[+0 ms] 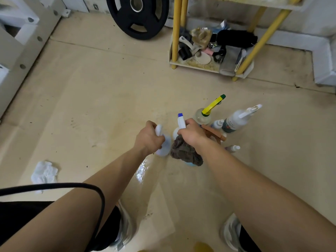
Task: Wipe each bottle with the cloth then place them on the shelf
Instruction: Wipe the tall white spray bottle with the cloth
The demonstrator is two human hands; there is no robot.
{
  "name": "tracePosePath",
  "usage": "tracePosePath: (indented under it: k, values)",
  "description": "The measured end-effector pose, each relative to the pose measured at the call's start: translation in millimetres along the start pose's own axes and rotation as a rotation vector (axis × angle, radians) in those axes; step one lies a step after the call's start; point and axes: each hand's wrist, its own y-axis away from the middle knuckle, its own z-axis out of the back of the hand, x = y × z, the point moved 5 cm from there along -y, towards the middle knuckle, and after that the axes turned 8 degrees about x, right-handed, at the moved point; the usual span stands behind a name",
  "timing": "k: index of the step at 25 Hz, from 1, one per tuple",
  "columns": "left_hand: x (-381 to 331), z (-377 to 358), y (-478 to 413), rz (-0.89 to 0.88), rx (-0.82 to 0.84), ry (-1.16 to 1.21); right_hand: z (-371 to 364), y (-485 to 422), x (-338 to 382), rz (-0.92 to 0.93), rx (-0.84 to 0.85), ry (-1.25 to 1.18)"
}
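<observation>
Wiping appears in hand: left hand (149,139) curled round a white bottle (163,149), right hand (190,135) clutching a blue-tipped spray bottle (181,121) and brown cloth (185,153). Next, probably a rub-down, then the shelf (196,67).

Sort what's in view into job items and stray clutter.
Job: pale bottle in left hand; blue-tipped spray bottle and brown cloth at right hand; yellow-trigger sprayer; white spray bottle; yellow-legged shelf.
Lying about: weight plate; crumpled white tissue.
</observation>
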Motion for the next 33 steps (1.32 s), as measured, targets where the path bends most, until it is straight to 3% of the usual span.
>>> tracePosePath:
  k: [4,7,11,14,17,20,26,33]
  values:
    - [-3,-8,8,0.061,0.137,0.334,12,26,-2,0.021,0.017,-0.191]
    - [-18,3,30,0.066,0.236,0.388,24,58,-2,0.038,0.045,-0.213]
    - [-38,18,59,0.108,0.341,0.331,41,103,-5,0.096,0.098,-0.314]
    - [-50,20,82,0.101,0.342,0.289,42,135,-27,0.117,0.159,-0.248]
    - [-63,6,97,0.062,0.320,0.203,34,152,-69,0.032,0.192,-0.213]
    - [-70,-22,94,0.058,0.377,0.031,32,157,-105,-0.043,0.120,-0.184]
    - [-70,-70,74,0.123,0.312,-0.069,42,140,-142,-0.112,0.015,0.001]
    - [-66,-93,47,0.113,0.291,-0.129,59,107,-108,-0.006,-0.127,0.512]
